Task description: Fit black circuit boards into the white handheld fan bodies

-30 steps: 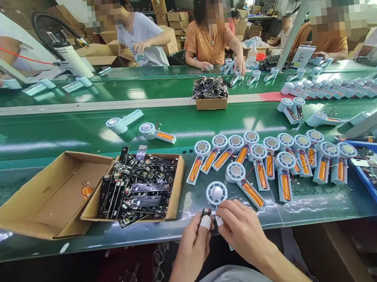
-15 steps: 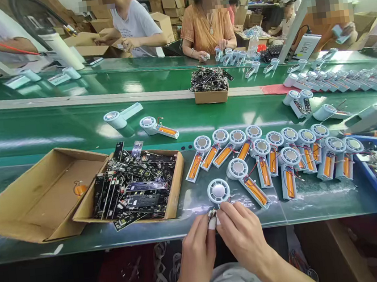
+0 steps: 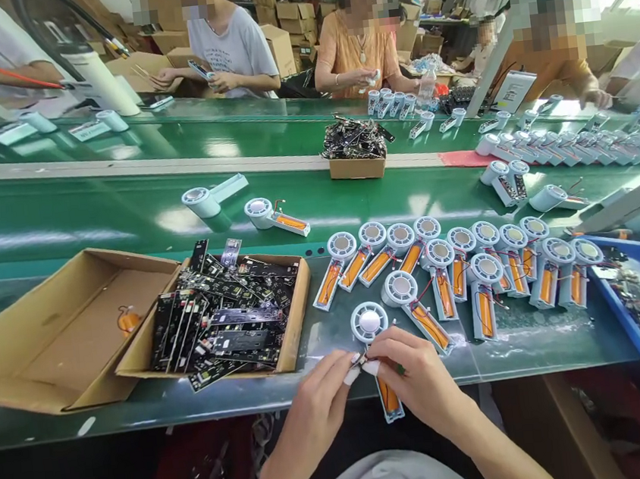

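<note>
My left hand (image 3: 321,401) and my right hand (image 3: 417,370) meet fingertip to fingertip at the table's front edge, both pinched closed. White covers sit on some fingertips. Between them is a small pale piece with a dark part (image 3: 360,360), too small to name. A green end of what looks like a circuit board (image 3: 401,369) juts from under my right hand. Just beneath lies a light-blue handheld fan (image 3: 370,321), its round head on the table. The handle with an orange battery (image 3: 389,398) reaches past the edge, partly hidden by my right hand.
Several similar fans (image 3: 402,287) lie right of centre. A carton of black circuit boards (image 3: 300,325) and an open carton (image 3: 50,344) are left; a blue tray (image 3: 619,315) is right. Beyond the green conveyor (image 3: 123,214), co-workers sit.
My hands have drawn slightly apart and my wrists have spread. The fan's battery handle now shows below my right hand. Across the conveyor, co-workers' hands have moved.
</note>
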Demonstrator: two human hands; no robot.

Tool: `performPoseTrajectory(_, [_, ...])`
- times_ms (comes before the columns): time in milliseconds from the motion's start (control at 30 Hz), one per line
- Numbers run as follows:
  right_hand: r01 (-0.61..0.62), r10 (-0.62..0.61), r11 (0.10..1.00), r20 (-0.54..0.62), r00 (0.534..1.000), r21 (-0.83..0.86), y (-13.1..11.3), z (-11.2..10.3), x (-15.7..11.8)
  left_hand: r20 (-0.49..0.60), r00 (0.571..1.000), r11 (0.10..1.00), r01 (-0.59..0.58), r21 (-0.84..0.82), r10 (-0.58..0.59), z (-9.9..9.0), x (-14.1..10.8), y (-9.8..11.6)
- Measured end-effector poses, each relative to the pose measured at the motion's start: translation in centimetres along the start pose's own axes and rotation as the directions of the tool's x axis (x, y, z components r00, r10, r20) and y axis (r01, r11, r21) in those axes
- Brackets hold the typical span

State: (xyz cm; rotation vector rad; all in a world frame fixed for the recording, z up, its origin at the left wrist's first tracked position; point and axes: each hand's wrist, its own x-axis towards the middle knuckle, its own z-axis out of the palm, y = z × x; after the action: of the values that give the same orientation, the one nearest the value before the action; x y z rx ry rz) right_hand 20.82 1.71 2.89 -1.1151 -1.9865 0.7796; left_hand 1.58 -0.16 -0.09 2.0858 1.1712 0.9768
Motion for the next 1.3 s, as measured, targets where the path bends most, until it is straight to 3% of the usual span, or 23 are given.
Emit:
performPoseTrajectory(167, [0.036, -0.036, 0.999, 0.136, 0.990, 0.004, 0.2, -0.9, 0.5, 0.103, 0.994, 1.000, -0.022, -0.016, 0.024, -0.8, 0.6, 0.0])
performPoseTrajectory(400, [0.086, -0.079, 0.993, 0.097, 0.992, -0.076, 0.0, -0.7, 0.0, 0.074, 0.997, 0.998, -0.036, 0.057, 0.031, -0.9, 0.4, 0.3])
performPoseTrajectory(467, [0.050, -0.047, 0.996, 0.045, 0.998, -0.075, -0.5, -1.6, -0.7, 0.024, 1.000, 0.997, 0.006, 0.079, -0.008, -0.7, -0.1, 0.4])
performPoseTrajectory(600, [-0.136, 0.124, 0.990, -0.209, 0.970, -0.043, -0.8, -2.9, -1.6, -0.152, 0.980, 0.981, 0.145, 0.126, -0.125, 0.5, -1.1, 0.4])
performPoseTrajectory(667, [-0.150, 0.143, 0.989, -0.207, 0.968, -0.017, -0.6, -2.5, -1.4, -0.212, 0.961, 0.973, 0.205, 0.103, -0.180, 1.2, -1.5, 0.5])
performPoseTrajectory(800, [-0.021, 0.026, 0.999, -0.125, 0.992, 0.044, -0.4, -0.5, -0.2, -0.235, 0.913, 0.941, 0.335, -0.035, -0.334, 2.1, -1.7, 1.2])
performPoseTrajectory(867, [-0.012, 0.016, 0.998, -0.076, 0.997, 0.054, -0.3, 0.3, 0.1, -0.229, 0.897, 0.926, 0.367, -0.085, -0.377, 2.0, -1.6, 1.8])
performPoseTrajectory(1067, [0.059, -0.058, 0.998, -0.052, 0.997, 0.008, -0.1, 0.5, 0.1, -0.072, 0.863, 0.848, 0.472, -0.242, -0.501, 1.0, -0.9, 3.3])
performPoseTrajectory(1300, [0.116, -0.142, 0.964, -0.095, 0.985, -0.238, -0.2, 0.7, 0.0, -0.157, 0.879, 0.878, 0.405, -0.255, -0.451, 1.4, -0.5, 3.4])
